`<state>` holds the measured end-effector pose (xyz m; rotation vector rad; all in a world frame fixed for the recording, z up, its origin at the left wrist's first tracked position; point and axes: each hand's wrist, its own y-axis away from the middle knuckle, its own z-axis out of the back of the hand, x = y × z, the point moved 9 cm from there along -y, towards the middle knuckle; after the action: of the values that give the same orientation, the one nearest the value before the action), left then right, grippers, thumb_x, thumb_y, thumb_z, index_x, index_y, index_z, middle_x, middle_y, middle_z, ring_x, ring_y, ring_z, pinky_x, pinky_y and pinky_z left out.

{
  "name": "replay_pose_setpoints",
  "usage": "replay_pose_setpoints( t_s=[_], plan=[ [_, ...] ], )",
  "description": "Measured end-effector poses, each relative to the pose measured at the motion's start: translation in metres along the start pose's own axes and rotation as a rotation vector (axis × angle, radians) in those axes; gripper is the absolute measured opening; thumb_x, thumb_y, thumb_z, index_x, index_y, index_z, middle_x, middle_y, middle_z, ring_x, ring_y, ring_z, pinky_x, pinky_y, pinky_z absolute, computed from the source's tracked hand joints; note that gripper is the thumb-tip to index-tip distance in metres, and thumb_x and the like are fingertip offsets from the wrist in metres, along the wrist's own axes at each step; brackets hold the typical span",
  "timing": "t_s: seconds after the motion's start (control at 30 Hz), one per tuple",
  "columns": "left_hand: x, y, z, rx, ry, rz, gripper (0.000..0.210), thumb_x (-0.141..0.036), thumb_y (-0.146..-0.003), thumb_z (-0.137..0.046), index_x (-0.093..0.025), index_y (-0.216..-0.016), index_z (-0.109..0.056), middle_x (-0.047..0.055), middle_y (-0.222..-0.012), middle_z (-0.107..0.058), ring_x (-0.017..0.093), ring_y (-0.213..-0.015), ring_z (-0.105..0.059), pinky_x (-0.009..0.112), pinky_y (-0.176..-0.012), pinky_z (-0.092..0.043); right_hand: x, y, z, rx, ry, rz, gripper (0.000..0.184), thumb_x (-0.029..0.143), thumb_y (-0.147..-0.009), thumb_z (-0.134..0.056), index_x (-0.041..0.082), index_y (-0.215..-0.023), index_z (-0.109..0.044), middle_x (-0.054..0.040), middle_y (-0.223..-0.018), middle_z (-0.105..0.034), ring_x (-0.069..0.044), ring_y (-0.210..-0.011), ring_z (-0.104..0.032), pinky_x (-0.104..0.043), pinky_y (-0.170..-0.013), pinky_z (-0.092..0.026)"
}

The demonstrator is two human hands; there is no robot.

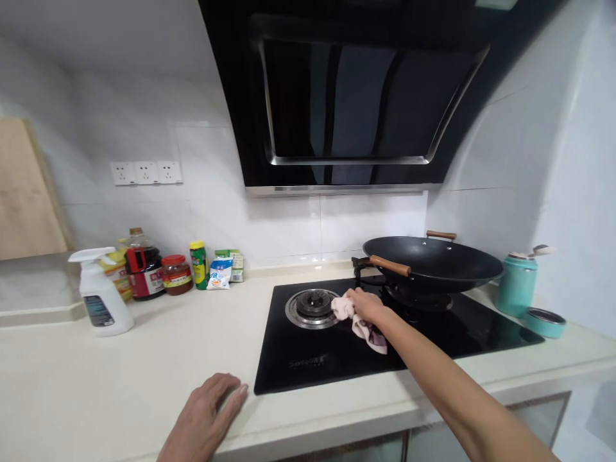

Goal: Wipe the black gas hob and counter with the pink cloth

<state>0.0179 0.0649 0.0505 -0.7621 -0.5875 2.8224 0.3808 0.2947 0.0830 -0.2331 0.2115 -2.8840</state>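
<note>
Left burner [315, 303]: the clock's centre here, twelve toward the wall; no pan support stands on it, so its metal ring lies exposed.
Pink cloth [363, 329]: at about four o'clock, bunched on the black hob [312, 350], one end at the ring's edge, a dark patch in its lower folds.
Right hand [368, 305]: between three and four, fingers clamped on the cloth, back of the hand up.
Left hand [205, 410]: at eight o'clock, resting on the pale counter [192, 346] just beside the hob's near corner — thumb apart from the other fingers, nothing held.
Wok [433, 260]: between two and three, over the hob's right side, covering much of what lies beneath.
Spray bottle [103, 301]: at nine o'clock, upright on the counter, well apart from both hands.
Wiping done: the glass at six o'clock shines and shows no large scraps; whether it is already wiped, I cannot tell.
Wiping in hand: judging by the cloth's place, the strip beside the ring — probably partway through.
Wiping left: likely the mottled burner cap and the glass under the wok.
</note>
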Motion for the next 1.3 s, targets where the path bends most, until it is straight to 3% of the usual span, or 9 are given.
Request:
replay_pose_setpoints(
  t_s=[0.13, 0.27, 0.43, 0.57, 0.63, 0.77, 0.97, 1.13, 1.3],
  plan=[
    [0.005, -0.001, 0.004, -0.057, 0.016, 0.018, 0.044, -0.062, -0.095, -0.046, -0.026, -0.090, -0.072, 0.005, -0.097, -0.073, 0.023, -0.092, -0.068, 0.035, -0.088, -0.054, -0.052, -0.009, 0.006, 0.024, 0.035, -0.121, 0.038, 0.026, -0.092, -0.050, 0.029, -0.128, -0.062, -0.0141, -0.125, -0.065, -0.031, -0.114, -0.062, -0.042, -0.091, -0.040],
    [0.008, -0.001, 0.008, -0.078, 0.020, 0.058, 0.046, -0.063, -0.095, -0.045, -0.026, -0.091, -0.073, 0.004, -0.096, -0.074, 0.023, -0.090, -0.069, 0.034, -0.084, -0.055, -0.081, 0.000, 0.003, 0.111, 0.004, -0.106, 0.040, 0.036, -0.091, -0.052, 0.033, -0.130, -0.062, -0.0104, -0.117, -0.073, -0.031, -0.105, -0.068, -0.041, -0.088, -0.045],
    [0.004, -0.002, 0.010, -0.080, 0.008, 0.058, 0.047, -0.064, -0.094, -0.045, -0.026, -0.091, -0.073, 0.003, -0.097, -0.075, 0.023, -0.091, -0.070, 0.033, -0.084, -0.054, -0.102, 0.033, 0.008, 0.101, -0.027, -0.066, 0.059, 0.041, -0.094, -0.045, 0.035, -0.153, -0.039, -0.0083, -0.147, -0.056, -0.034, -0.130, -0.056, -0.049, -0.104, -0.039],
    [0.002, 0.000, 0.009, -0.096, -0.023, 0.029, 0.047, -0.064, -0.094, -0.046, -0.025, -0.090, -0.072, 0.004, -0.097, -0.074, 0.023, -0.092, -0.069, 0.033, -0.086, -0.053, -0.103, 0.062, 0.013, 0.109, -0.091, 0.037, 0.070, 0.040, -0.092, -0.048, 0.034, -0.159, -0.025, -0.0061, -0.151, -0.052, -0.029, -0.130, -0.056, -0.043, -0.106, -0.039],
    [0.003, 0.000, 0.007, -0.094, -0.037, 0.025, 0.046, -0.063, -0.094, -0.045, -0.026, -0.090, -0.072, 0.004, -0.099, -0.074, 0.023, -0.095, -0.069, 0.033, -0.087, -0.053, -0.099, 0.070, 0.015, 0.146, -0.171, 0.111, 0.072, 0.036, -0.087, -0.054, 0.030, -0.156, -0.031, -0.0070, -0.142, -0.059, -0.026, -0.120, -0.060, -0.038, -0.100, -0.043],
    [0.006, 0.001, 0.006, -0.089, -0.051, 0.031, 0.047, -0.064, -0.094, -0.045, -0.026, -0.091, -0.072, 0.003, -0.101, -0.074, 0.022, -0.096, -0.068, 0.033, -0.089, -0.052, -0.089, 0.072, 0.015, 0.244, -0.254, 0.190, 0.059, 0.030, -0.075, -0.064, 0.028, -0.133, -0.053, -0.0022, -0.114, -0.066, -0.022, -0.101, -0.061, -0.032, -0.090, -0.045],
    [0.012, 0.003, 0.003, -0.104, -0.067, 0.028, 0.045, -0.066, -0.092, -0.047, -0.028, -0.093, -0.072, 0.002, -0.104, -0.074, 0.023, -0.098, -0.068, 0.033, -0.091, -0.052, -0.082, 0.058, 0.003, 0.315, -0.109, 0.161, 0.061, 0.021, -0.060, -0.071, 0.027, -0.118, -0.052, 0.0000, -0.098, -0.059, -0.019, -0.085, -0.056, -0.026, -0.072, -0.041],
    [0.012, 0.003, 0.003, -0.137, -0.087, 0.019, 0.042, -0.065, -0.091, -0.050, -0.030, -0.094, -0.072, 0.001, -0.104, -0.075, 0.023, -0.098, -0.069, 0.033, -0.091, -0.052, -0.088, 0.034, 0.000, 0.183, 0.015, 0.093, 0.056, 0.022, -0.070, -0.068, 0.027, -0.123, -0.050, -0.0066, -0.112, -0.060, -0.023, -0.098, -0.057, -0.028, -0.079, -0.041],
    [0.011, 0.004, 0.008, -0.184, -0.090, 0.024, 0.043, -0.065, -0.091, -0.050, -0.029, -0.090, -0.073, 0.001, -0.100, -0.076, 0.022, -0.093, -0.071, 0.031, -0.086, -0.054, -0.070, -0.006, -0.007, 0.205, 0.046, 0.090, 0.048, 0.023, -0.073, -0.065, 0.023, -0.121, -0.056, -0.0081, -0.109, -0.063, -0.021, -0.089, -0.060, -0.027, -0.076, -0.041]
  ],
)
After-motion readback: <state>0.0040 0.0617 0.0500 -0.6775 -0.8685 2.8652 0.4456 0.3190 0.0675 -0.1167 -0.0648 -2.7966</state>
